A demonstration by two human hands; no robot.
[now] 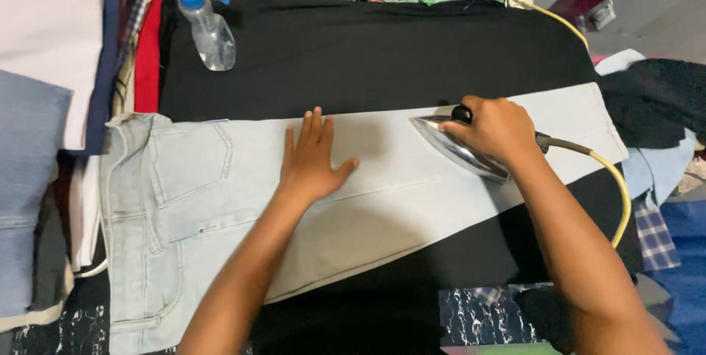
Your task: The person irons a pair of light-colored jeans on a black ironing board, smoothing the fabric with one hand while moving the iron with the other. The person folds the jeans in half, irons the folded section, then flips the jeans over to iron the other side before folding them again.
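Two hands on pale jeans point(220, 200): left hand point(312, 160) flat; right hand point(496, 128) round iron point(460, 150); spray bottle point(206, 20) beyond

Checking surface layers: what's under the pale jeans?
The pale jeans lie flat on a black cloth that shows above and below them. What the cloth itself rests on is covered and cannot be seen.

A single head-worn view is given, aimed steeply down from close above onto a black ironing surface point(368, 53); both forearms are seen entering from the bottom edge. No second view is provided.
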